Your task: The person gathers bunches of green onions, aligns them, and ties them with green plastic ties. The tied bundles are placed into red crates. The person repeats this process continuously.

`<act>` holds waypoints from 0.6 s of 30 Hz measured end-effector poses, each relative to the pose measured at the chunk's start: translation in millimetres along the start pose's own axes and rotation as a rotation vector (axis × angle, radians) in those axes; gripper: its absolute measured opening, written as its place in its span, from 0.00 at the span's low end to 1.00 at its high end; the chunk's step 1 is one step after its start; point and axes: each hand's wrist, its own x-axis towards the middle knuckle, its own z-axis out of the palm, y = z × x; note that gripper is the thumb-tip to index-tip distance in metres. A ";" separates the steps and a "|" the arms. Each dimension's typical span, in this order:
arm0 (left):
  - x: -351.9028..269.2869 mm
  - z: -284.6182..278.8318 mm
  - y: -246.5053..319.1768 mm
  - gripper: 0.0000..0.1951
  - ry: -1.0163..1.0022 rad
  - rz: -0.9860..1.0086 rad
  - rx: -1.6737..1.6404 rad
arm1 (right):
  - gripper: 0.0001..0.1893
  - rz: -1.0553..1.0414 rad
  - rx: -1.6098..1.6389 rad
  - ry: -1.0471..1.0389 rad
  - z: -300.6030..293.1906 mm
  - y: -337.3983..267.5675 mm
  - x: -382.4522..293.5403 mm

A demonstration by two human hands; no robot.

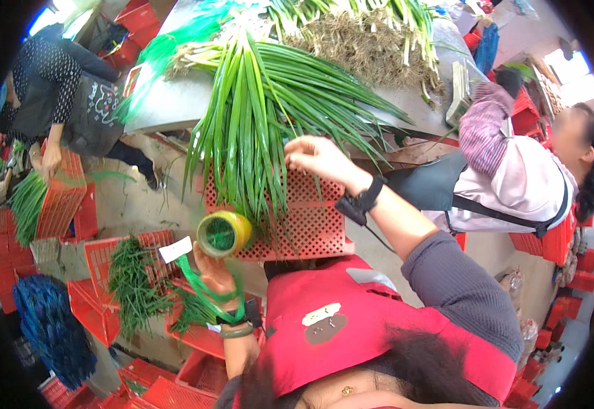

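Observation:
My left hand (216,271) is around the lower side of a short yellow tube (240,227) with green mesh inside its near mouth. A green mesh strip (233,301) loops about this hand and wrist, with a white tag (175,249) at its upper end. Long leaves of a bunch of green onions (245,112) hang over the table edge, their tips reaching down beside the tube. My right hand (317,157), fingers curled, is at the right side of these leaves; whether it pinches any is unclear. Behind the leaves stands a red plastic crate (307,225).
More green onions with matted roots (363,46) lie on the metal table (169,99), near green netting (174,41). One person (72,97) bends over a crate at left; another (511,168) stands at right. Red crates (92,312) with greens and a blue bundle (54,327) crowd the lower left.

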 end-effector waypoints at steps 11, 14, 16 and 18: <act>-28.1 -130.5 8.7 0.29 -0.148 -0.370 -1.067 | 0.19 0.018 0.029 0.170 16.4 -36.8 114.4; -27.3 -163.6 10.6 0.28 -0.077 -0.467 -1.168 | 0.31 -0.113 -0.498 0.501 2.2 -60.1 216.6; -34.3 -182.9 1.9 0.26 -0.071 -0.510 -1.113 | 0.41 0.025 -0.762 0.535 -10.8 -74.8 279.4; -46.7 -202.4 -6.9 0.25 -0.042 -0.547 -1.088 | 0.46 0.123 -1.013 0.493 -21.3 -80.7 336.5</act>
